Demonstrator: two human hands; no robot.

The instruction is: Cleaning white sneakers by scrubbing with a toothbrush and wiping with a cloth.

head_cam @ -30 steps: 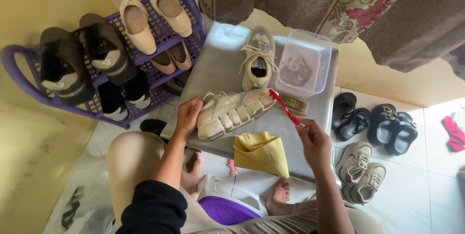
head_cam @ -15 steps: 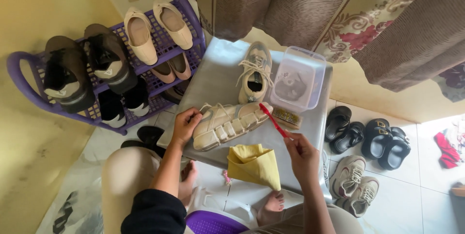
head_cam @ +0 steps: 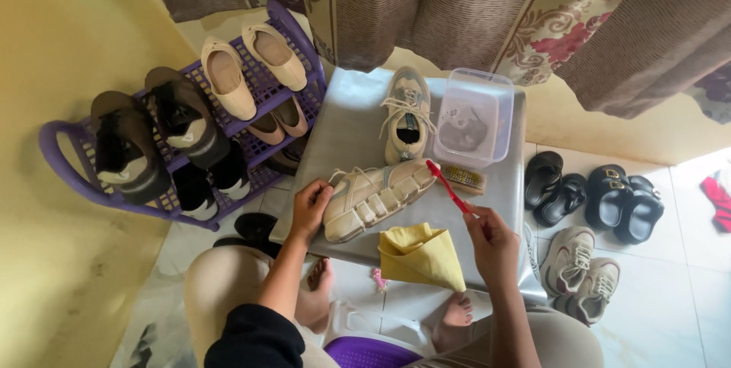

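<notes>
**Technician A:** Start at the left. The purple shoe rack (head_cam: 263, 90) is fully loaded and stands just beside the grey table (head_cam: 343, 109). Risk there?

**Technician B:** Low, I judge. A shove of the table toward that side could knock the rack's upper pairs loose. Main risk is at the work area. The left hand (head_cam: 308, 208) has its fingers curled over the heel end of the cream sneaker (head_cam: 377, 196), which lies on its side near the front edge of the table. The grip covers one end only. Hard brushing at the toe could pivot the sneaker or push it off the edge.

**Technician A:** And the other side?

**Technician B:** The right hand (head_cam: 493, 242) is closed round the handle of the red toothbrush (head_cam: 449, 185), bristle end touching the sneaker's toe. The clear plastic tub (head_cam: 476, 116) sits near the brush; whether it holds liquid I cannot tell. A wide backstroke could strike it, or flick dirt onto the second sneaker (head_cam: 407, 113). The yellow cloth (head_cam: 419, 257) lies at the table edge and could slide off if nudged.
</notes>
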